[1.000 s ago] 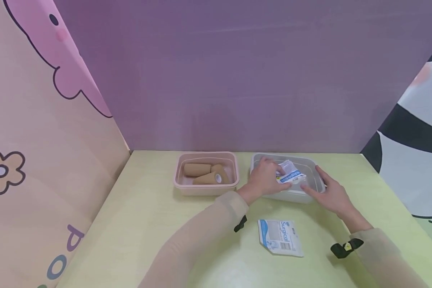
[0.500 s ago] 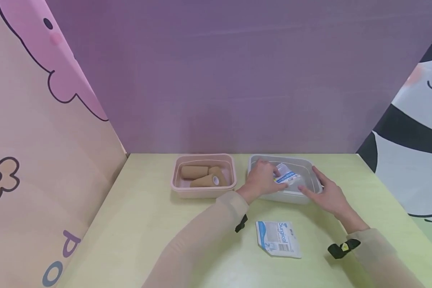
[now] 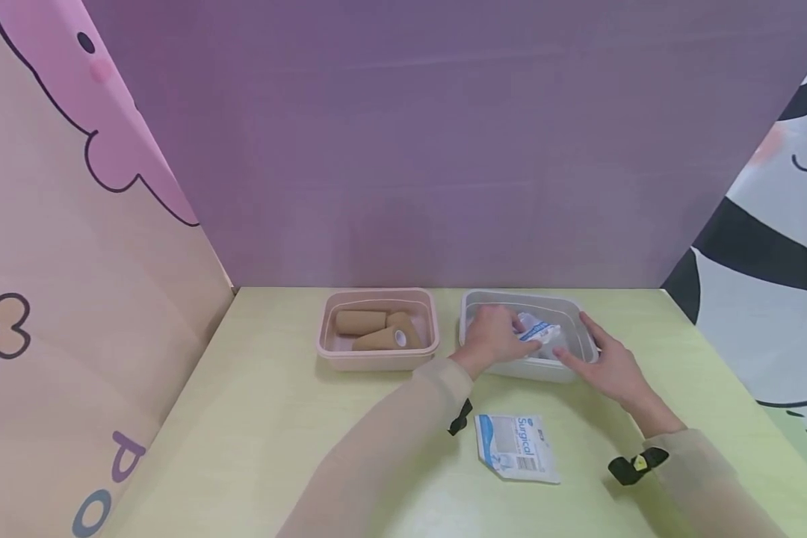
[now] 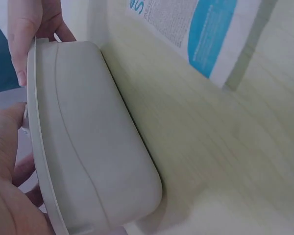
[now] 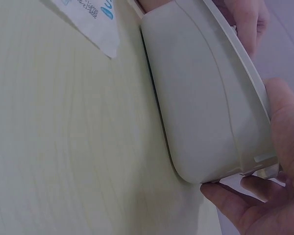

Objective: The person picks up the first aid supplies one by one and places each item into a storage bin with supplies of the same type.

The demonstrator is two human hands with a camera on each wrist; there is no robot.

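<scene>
In the head view, my left hand [image 3: 494, 335] reaches into a pale grey plastic box [image 3: 531, 370] at the back right. Its thumb and fingers pinch a clear packet with white and blue printing [image 3: 541, 331], which sits low inside the box. My right hand [image 3: 615, 370] grips the right end of the same box, thumb over the front rim and fingers round the side. The right wrist view shows its fingers [image 5: 230, 198] against the end wall. From the left wrist view, the box wall [image 4: 88, 132] hides most of the packet. A flat packet marked "Surgical" [image 3: 516, 448] lies in front.
A pink plastic box [image 3: 376, 362] stands left of the grey one, with several tan bandage rolls [image 3: 361, 323] inside. Behind both rises a purple wall panel [image 3: 403, 149]. Printed panels flank the pale yellow table [image 3: 255, 448].
The packet in my left hand has sunk lower into the grey box and tilted a little. My right hand keeps its hold on the box. The head view has shifted slightly.
</scene>
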